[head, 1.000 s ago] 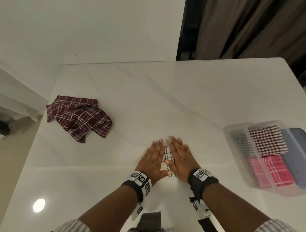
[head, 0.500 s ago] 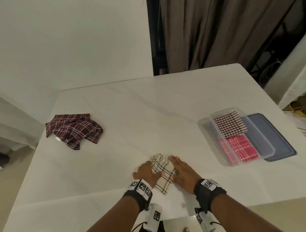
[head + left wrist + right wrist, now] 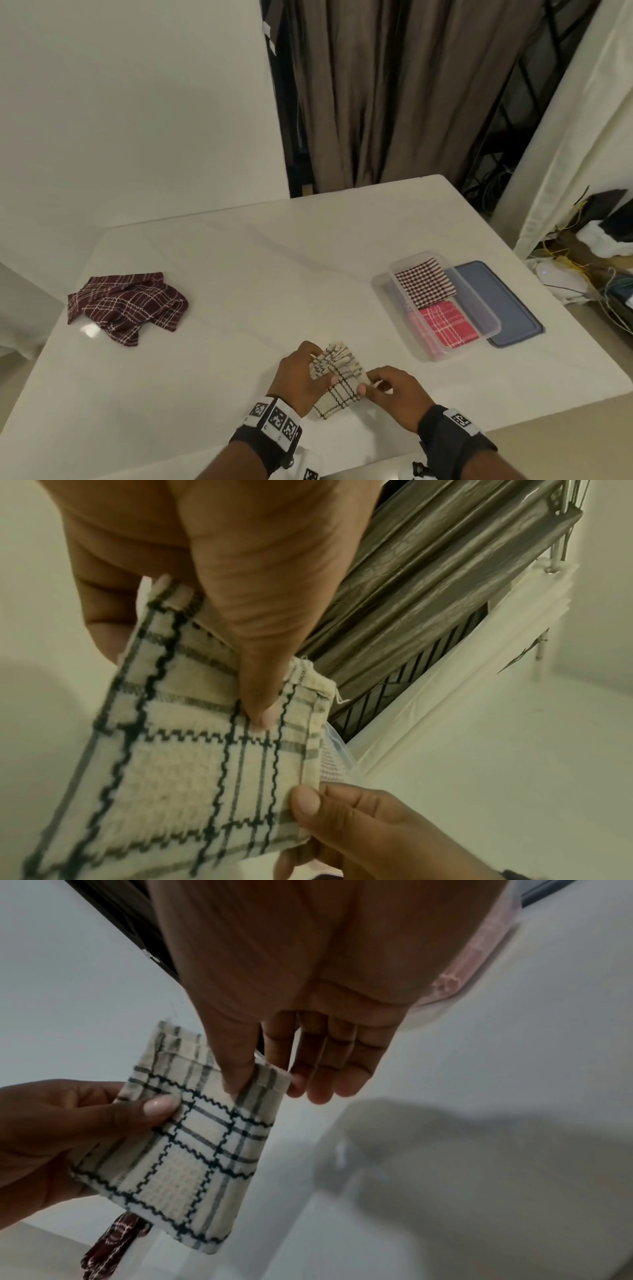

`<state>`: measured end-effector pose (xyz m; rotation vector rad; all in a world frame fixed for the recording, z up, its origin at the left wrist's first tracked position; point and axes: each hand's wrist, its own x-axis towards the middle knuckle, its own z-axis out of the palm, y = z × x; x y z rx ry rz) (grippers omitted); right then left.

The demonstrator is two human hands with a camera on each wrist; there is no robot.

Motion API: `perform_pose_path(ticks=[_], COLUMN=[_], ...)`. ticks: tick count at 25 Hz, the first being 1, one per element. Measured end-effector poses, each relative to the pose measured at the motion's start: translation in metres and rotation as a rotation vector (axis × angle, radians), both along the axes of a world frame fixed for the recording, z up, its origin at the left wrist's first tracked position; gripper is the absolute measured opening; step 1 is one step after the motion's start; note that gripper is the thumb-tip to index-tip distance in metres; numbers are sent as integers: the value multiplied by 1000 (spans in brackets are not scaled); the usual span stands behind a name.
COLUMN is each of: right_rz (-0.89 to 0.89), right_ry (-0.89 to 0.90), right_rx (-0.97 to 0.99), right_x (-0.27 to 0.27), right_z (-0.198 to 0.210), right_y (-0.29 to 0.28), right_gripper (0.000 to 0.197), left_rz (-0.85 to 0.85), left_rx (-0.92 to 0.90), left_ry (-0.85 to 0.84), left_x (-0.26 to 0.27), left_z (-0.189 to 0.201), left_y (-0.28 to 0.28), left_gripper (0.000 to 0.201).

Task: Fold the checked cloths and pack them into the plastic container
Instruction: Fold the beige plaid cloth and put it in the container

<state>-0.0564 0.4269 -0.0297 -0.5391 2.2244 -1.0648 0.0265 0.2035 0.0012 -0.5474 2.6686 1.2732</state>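
Lifted off the table (image 3: 212, 246) since a second ago, when both palms pressed it flat, the folded cream checked cloth (image 3: 337, 375) now hangs between two hands. Both hands share the grip: the left hand (image 3: 298, 375) pinches the cloth's left edge, thumb on the upper face and fingers curled beneath, while the right hand (image 3: 394, 390) pinches the opposite corner between thumb and forefinger, its other fingers hanging loosely extended. Seen from the left wrist, the left thumb (image 3: 253, 647) presses into the black-lined checks and the right thumb (image 3: 308, 804) nips the lower corner; from the right wrist, the cloth (image 3: 192, 1139) shows as a neat folded rectangle tilted above the white surface. Off to the right of the grip, well apart from it, sits the clear plastic container (image 3: 435, 308), holding a folded brown-and-white checked cloth (image 3: 424, 282) at its far end and a folded pink checked cloth (image 3: 447, 323) at its near end, the two touching edge to edge. Just beyond the container lies a blue lid (image 3: 500, 301), flat on the table and tucked against the container's far long side. Far to the left of the grip, a maroon checked cloth (image 3: 126, 305) lies crumpled and unfolded near the table's edge. Brown curtains (image 3: 394, 92) hang behind the table's far side.
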Motion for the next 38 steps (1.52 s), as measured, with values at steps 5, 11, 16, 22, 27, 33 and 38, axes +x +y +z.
perform_pose_path(ticks=[5,11,16,22,27,33,38], right_rz=[-139,-360,-484,-417,-78,201,212], right_ry=[120,306,383,380,387,452,538], right_rx=[-15,-47,-121,-45,202,330,273], right_x=[-19,-45,-90,-143,-169,-190,-208], right_z=[33,91,106,82,53,45,48], right_y=[22,55,99,145,163,171,160], right_gripper=[27,28,18,9,12,30,30], left_rz=[-138,-277,-304,-386,-487,-565,-570], left_rx=[24,109,81,-50,-282,-559,-723], left_ry=[53,199,298,219,62,-106,-166], left_x=[-53,-126,-190,-241,-257,-265,-270], left_z=[19,59,69,42,10,2,-1], left_y=[2,30,78,122,136,164,183], left_gripper=[35,37,44,40,36,25,17])
